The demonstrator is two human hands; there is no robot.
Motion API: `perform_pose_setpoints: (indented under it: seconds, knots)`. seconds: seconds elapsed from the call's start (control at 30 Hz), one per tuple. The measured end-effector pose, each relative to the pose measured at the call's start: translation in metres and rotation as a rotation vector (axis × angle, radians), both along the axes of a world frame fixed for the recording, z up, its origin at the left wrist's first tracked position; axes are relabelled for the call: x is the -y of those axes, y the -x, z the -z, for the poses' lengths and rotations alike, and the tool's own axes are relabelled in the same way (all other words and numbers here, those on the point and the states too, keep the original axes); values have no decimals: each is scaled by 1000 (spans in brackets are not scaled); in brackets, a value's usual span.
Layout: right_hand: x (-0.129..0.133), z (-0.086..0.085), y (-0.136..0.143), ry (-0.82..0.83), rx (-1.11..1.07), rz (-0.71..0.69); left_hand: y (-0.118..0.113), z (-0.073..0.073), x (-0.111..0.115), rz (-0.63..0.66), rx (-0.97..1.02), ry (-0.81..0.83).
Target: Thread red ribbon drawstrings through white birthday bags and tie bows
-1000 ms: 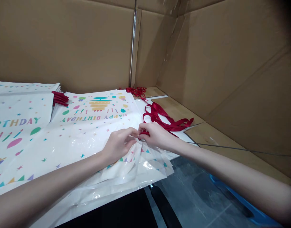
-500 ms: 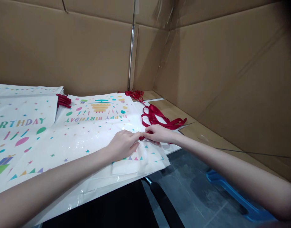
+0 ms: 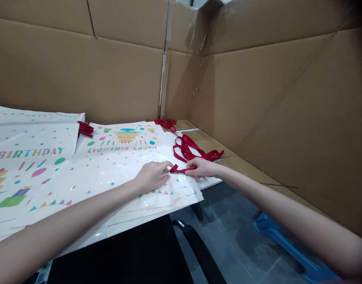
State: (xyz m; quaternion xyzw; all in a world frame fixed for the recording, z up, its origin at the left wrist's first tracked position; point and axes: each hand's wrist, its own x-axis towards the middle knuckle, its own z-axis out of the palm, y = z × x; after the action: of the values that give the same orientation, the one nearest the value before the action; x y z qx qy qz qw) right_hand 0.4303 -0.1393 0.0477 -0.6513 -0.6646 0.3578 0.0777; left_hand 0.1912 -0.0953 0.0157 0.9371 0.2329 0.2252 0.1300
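My right hand (image 3: pixel 201 167) is closed in a pinch on a red ribbon (image 3: pixel 177 170), whose folded end sticks out to the left. A thin shiny edge shows under this ribbon, too small to make out. Just left of the ribbon's end, my left hand (image 3: pixel 153 175) rests on a white printed plastic sheet (image 3: pixel 124 161), thumb and forefinger apart with nothing visible between them. Beyond my right hand lies a loose looped bunch of red ribbon (image 3: pixel 195 148). The sheet carries birthday lettering, a cake and stars, and lies on several more sheets.
Further left is another stack of birthday sheets (image 3: pixel 30 136) with rolled red strips (image 3: pixel 85 129) at its edge. Tangled red string (image 3: pixel 168 125) lies at the back corner. Cardboard walls (image 3: pixel 124 79) enclose the table. A black chair armrest (image 3: pixel 203 252) and blue plastic object (image 3: pixel 290 244) are below.
My hands have drawn apart. The left fingers have come off the ribbon, while my right hand keeps its pinch, leaving the ribbon's end exposed. The camera view has tilted up slightly.
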Motion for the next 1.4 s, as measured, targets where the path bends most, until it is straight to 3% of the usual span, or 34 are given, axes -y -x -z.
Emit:
perform_pose_setpoints:
  seconds: [0.1,0.3,0.43,0.7,0.8,0.93,1.1,1.23,1.4]
  knots:
    - [-4,3,4,-35,50,-26,0,1,-4,-13,-8,10]
    - [-13,-10,35,-119,165,-73,-3,4,-9,1,-302,37]
    - [-17,-14,44,-134,211,-118,-5,5,-9,8,-375,20]
    - [-10,-10,14,89,12,-102,-5,4,-9,15,-430,17]
    - [-2,-8,-1,103,-7,-57,-6,1,-7,-3,-464,32]
    - [5,0,-10,-27,4,-8,-6,-3,-5,-15,-485,54]
    - [3,10,13,-336,270,52,-7,-3,-8,-19,-475,85]
    - [-4,6,34,-385,311,55,-6,-2,-14,3,-468,97]
    - [-8,1,40,-389,282,25,-2,-7,-17,33,-472,112]
